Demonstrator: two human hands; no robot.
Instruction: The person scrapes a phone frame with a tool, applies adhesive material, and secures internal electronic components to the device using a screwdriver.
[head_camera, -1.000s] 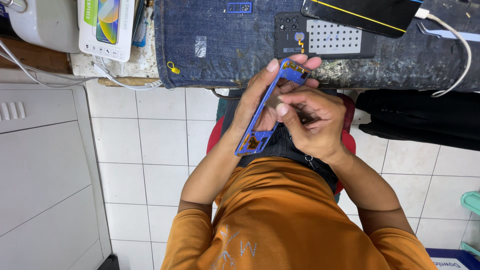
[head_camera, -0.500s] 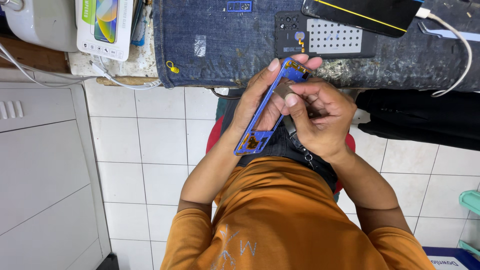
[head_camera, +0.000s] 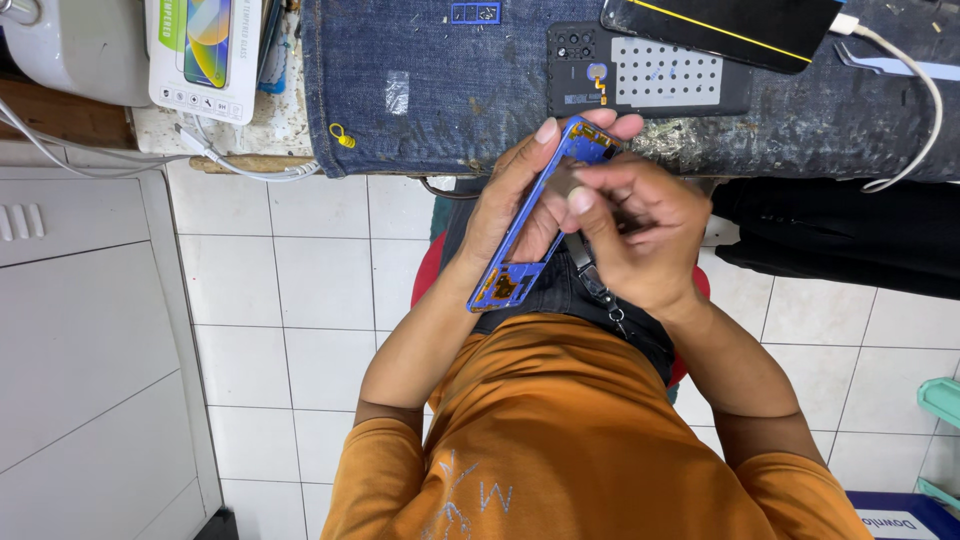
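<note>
Grip check, left hand (head_camera: 515, 205): your fingers are spread long and wrapped around the blue phone frame (head_camera: 520, 262), thumb behind it and fingertips over its far edge. The frame stands tilted on its long side above your lap, just short of the bench edge.

Right hand (head_camera: 640, 235): fingers curled narrow, thumb and forefinger pinched against the upper part of the frame. You cannot tell from this view whether a tool or a small part sits in that pinch.

Below the hands: a metal clasp (head_camera: 595, 285) on your dark trousers, with white floor tiles (head_camera: 290, 280) to the left.

Beyond the hands: denim cloth (head_camera: 430, 90) over the bench, and on it a dark back cover (head_camera: 650, 72) with a grey perforated panel. Further out lie a dark phone (head_camera: 720, 25) and a white cable (head_camera: 925, 110).

Risks, as judged:
- The frame has no support under it. A hard push from the right pinch could twist it out of the left fingers and onto the tiles.
- Anything small released here would likely drop into your lap or to the floor.
- The orange flex at the frame's lower end is exposed, and a slipping finger could crease it.
</note>
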